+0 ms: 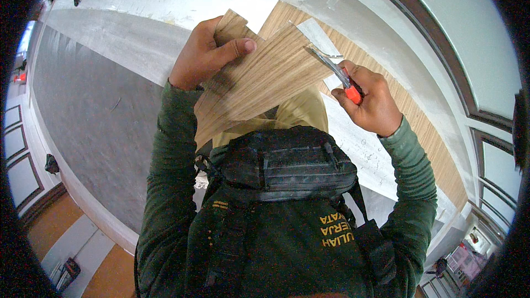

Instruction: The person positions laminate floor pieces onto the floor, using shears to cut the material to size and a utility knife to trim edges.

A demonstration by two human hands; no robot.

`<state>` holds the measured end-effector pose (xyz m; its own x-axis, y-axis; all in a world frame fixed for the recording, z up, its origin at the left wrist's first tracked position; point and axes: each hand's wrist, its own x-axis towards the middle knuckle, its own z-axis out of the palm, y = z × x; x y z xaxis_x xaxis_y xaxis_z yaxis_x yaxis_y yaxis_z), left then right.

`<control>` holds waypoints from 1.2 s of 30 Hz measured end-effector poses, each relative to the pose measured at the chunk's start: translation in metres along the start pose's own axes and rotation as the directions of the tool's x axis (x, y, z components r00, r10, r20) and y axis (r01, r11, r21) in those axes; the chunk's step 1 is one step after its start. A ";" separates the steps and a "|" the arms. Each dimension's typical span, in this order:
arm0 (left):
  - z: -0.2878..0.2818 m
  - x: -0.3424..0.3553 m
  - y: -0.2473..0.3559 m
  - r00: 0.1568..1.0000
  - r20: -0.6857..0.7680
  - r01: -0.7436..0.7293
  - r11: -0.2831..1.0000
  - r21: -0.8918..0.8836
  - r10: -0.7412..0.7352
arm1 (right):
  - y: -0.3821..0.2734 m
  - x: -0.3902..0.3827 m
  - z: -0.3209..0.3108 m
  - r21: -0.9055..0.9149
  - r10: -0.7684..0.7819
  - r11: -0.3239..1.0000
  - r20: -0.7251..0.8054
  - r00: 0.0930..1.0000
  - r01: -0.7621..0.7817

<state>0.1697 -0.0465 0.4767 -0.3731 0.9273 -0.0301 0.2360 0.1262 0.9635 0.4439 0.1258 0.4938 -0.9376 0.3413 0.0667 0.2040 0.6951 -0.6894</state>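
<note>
My left hand (pixel 207 52) grips a wood-grain plank piece (pixel 259 80) by its upper left part, thumb on top and the other fingers hidden beneath. The piece is held up, tilted, with a notch along its top edge and a jagged left end. In my right hand (pixel 367 99) is a cutter (pixel 331 66) with a red handle and a narrow metal front. Its tip lies against the right edge of the piece. A thin dark curved sliver shows beside the metal part; whether it belongs to the tool I cannot tell.
A wood-grain strip (pixel 419 113) runs along the wall base on the right. A pale board with pencil marks (pixel 364 149) lies beside it. Dark grey flooring (pixel 99 105) spreads on the left. A black pouch (pixel 292 163) hangs across my front. Dark-framed wall panels (pixel 475 33) stand at right.
</note>
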 end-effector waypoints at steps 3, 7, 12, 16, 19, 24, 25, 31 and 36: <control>0.000 0.001 -0.004 1.000 -0.020 0.014 0.999 0.044 -0.013 | 0.002 0.000 0.000 0.010 0.026 1.000 0.015 1.000 -0.026; -0.003 0.002 -0.005 0.999 0.014 0.028 0.999 0.028 -0.029 | 0.003 0.005 -0.003 0.025 -0.022 0.999 0.022 1.000 0.021; 0.002 0.003 -0.004 0.998 0.006 0.058 0.996 0.065 -0.059 | -0.003 0.008 -0.003 0.002 -0.057 0.998 0.005 0.998 0.057; 0.005 0.002 -0.007 0.999 -0.007 0.036 0.999 0.010 -0.036 | 0.000 0.005 -0.001 0.018 -0.043 0.999 -0.009 0.999 0.044; 0.005 0.006 -0.010 1.000 0.009 0.025 0.999 0.021 -0.025 | 0.001 0.004 0.000 0.021 -0.032 0.999 -0.017 0.999 0.032; 0.009 0.008 -0.011 0.998 0.048 0.041 0.999 -0.001 -0.041 | 0.006 0.000 0.004 0.042 -0.026 0.999 -0.043 0.999 0.028; 0.010 0.008 -0.010 0.998 0.051 0.045 0.999 -0.002 -0.045 | 0.007 -0.001 0.005 0.038 -0.041 0.998 -0.062 0.997 0.044; 0.011 0.010 -0.008 0.998 0.062 0.017 0.999 0.038 -0.019 | 0.014 -0.005 0.005 0.031 0.010 0.999 -0.010 1.000 -0.010; 0.014 0.010 -0.004 0.996 0.079 0.035 0.999 0.040 -0.038 | 0.017 -0.009 0.010 0.016 0.018 1.000 -0.033 0.999 -0.017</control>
<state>0.1773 -0.0329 0.4688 -0.3100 0.9467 -0.0878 0.2580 0.1726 0.9506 0.4532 0.1286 0.4740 -0.9241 0.3742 0.0779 0.2158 0.6790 -0.7017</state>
